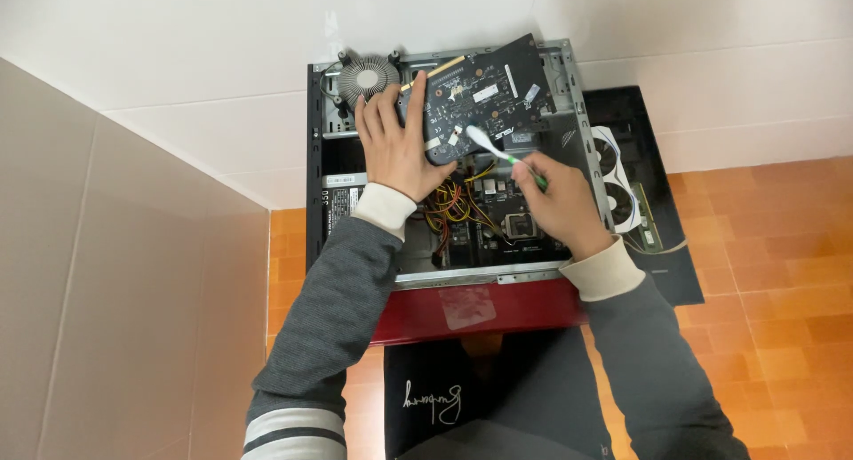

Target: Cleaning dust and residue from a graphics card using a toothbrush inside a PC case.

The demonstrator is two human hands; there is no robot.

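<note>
Orange tile floor [782,247]; left hand [395,144] clamps circuit card [484,91], right hand [555,202] apparently pinches toothbrush [502,153].

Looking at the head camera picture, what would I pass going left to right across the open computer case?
Power supply → round heatsink → left hand → circuit card → right hand holding a toothbrush → loose panel with memory stick outside the computer case.

The card [484,91] is a matt dark circuit board with a gold edge strip. The toothbrush [498,153] looks like smooth plastic, white and green. The case [582,149] is bare grey sheet metal with a glossy red front. The heatsink [367,76] has dull metal fins. Floor tiles [773,247] are matt orange; sleeves are grey knit.
</note>
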